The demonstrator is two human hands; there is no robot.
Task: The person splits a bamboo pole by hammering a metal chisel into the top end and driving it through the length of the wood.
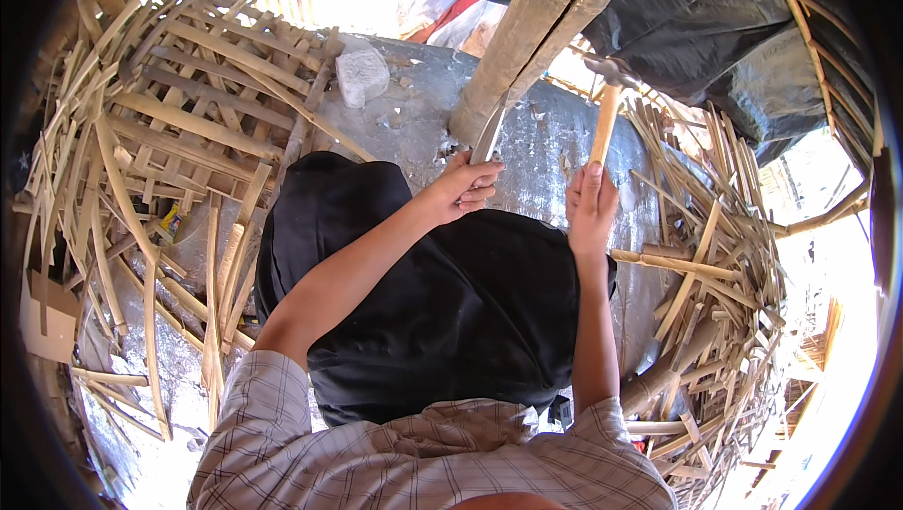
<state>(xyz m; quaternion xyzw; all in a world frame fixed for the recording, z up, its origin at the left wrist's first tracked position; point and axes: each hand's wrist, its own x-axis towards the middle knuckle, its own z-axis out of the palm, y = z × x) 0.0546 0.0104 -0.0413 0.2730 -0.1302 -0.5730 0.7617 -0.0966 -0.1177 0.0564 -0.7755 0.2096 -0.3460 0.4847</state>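
Note:
My left hand [461,187] is closed around the lower end of a metal blade [487,136], perhaps a knife; its grip is hidden in my fingers. The blade points up along a thick, brown wooden post [506,49], which looks like bamboo. A long dark split runs down the post from its top, and the blade meets the lower end of that split. My right hand [593,199] grips a hammer [607,119] by its pale wooden handle. The dark hammer head is raised to the right of the post, apart from it.
Piles of split bamboo strips [202,101] lie on the left, and more strips [715,322] on the right. A pale stone block [362,75] rests on the grey ground sheet [414,124]. Black plastic sheeting [677,11] hangs at the far right. Black cloth [451,322] covers my lap.

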